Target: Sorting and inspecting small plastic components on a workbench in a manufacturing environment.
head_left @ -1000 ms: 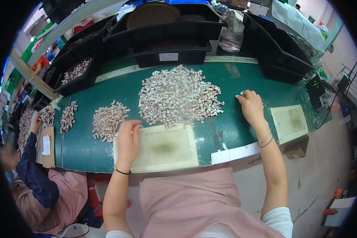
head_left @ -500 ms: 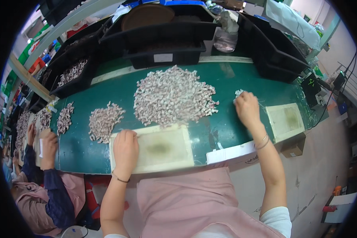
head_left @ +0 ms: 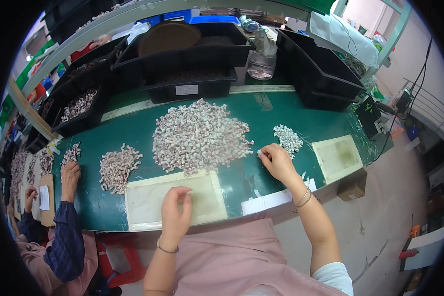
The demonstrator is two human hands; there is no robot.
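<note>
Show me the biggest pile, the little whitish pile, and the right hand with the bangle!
Biggest pile (head_left: pixel 200 138): head view, middle of the heap.
Little whitish pile (head_left: pixel 287 138): head view, middle of the pieces.
Right hand (head_left: pixel 279 163): head view, back of the hand.

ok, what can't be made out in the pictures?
All head view:
Left bare hand: anything at its fingertips, too small to identify.
Small white piece at right bare hand: partly covered by fingers.
Lower black plastic tray: contents, shadowed under upper black plastic tray.
Left forearm: cut by lower edge.
</note>
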